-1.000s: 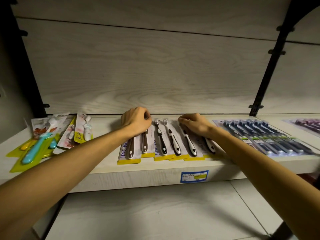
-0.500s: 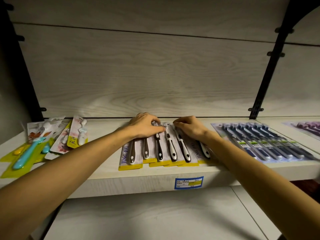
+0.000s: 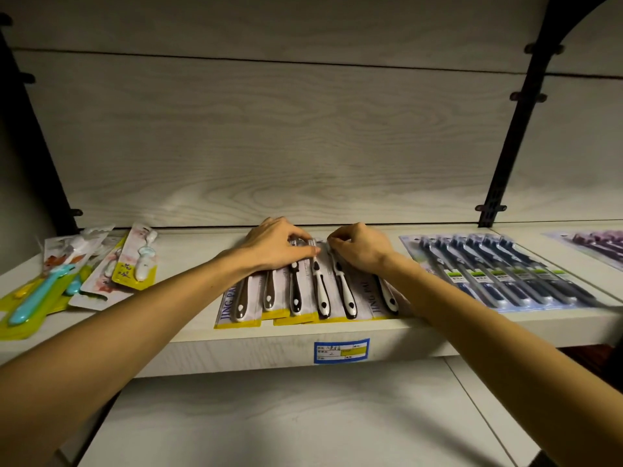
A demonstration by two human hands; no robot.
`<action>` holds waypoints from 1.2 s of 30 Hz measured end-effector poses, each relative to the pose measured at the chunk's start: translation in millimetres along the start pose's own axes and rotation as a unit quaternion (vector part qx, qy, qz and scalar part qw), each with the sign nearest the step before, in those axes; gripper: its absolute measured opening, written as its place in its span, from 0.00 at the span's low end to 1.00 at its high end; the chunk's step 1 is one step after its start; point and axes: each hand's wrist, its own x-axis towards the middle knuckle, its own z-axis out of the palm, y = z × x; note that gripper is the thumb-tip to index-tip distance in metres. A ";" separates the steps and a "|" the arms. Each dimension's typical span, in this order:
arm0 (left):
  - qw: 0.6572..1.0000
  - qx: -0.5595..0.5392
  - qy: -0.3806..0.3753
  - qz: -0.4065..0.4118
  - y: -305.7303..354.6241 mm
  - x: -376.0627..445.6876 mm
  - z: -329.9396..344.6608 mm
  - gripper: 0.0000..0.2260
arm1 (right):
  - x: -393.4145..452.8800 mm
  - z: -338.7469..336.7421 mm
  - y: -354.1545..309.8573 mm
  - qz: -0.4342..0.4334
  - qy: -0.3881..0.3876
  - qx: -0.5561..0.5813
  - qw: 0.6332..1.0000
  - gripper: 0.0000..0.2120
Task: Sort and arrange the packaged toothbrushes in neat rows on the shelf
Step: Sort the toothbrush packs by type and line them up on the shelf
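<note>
A row of several black-and-white toothbrush packs [image 3: 320,291] with yellow bottom strips lies overlapped in the middle of the pale wood shelf [image 3: 188,352]. My left hand [image 3: 276,246] rests on the tops of the left packs, fingers curled onto them. My right hand [image 3: 359,247] pinches the top edge of a pack right of centre. To the right lies a neat row of dark blue toothbrush packs [image 3: 505,271]. At the left sits a loose heap of children's toothbrush packs [image 3: 77,274] in yellow, teal and white.
A blue and yellow price label [image 3: 341,351] is stuck on the shelf's front edge. Purple packs [image 3: 596,242] lie at the far right. A black upright bracket [image 3: 512,129] stands at the back right, another at the far left. A lower shelf board shows below.
Both hands have moved closer together on the tops of the black-and-white packs. The packs now overlap more tightly, with the left ones slid rightward.
</note>
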 end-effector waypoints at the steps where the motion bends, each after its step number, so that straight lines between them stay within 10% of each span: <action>1: 1.000 0.000 0.004 0.001 0.1 -0.8 0.2 0.24 | -2.1 -0.1 0.6 -0.013 -0.007 -0.010 1.000 0.14; 13: 0.995 -0.092 0.025 -0.042 20.5 -17.5 -3.9 0.09 | -16.5 -7.6 6.1 -0.020 -0.024 0.010 0.999 0.17; 19: 0.993 0.042 -0.054 -0.101 31.4 -51.6 -13.8 0.32 | -21.8 -9.8 6.3 -0.016 -0.015 0.028 0.999 0.23; 36: 0.979 0.127 -0.137 -0.082 69.8 -87.2 -3.5 0.47 | -65.3 -20.2 17.4 -0.083 -0.129 -0.057 0.986 0.29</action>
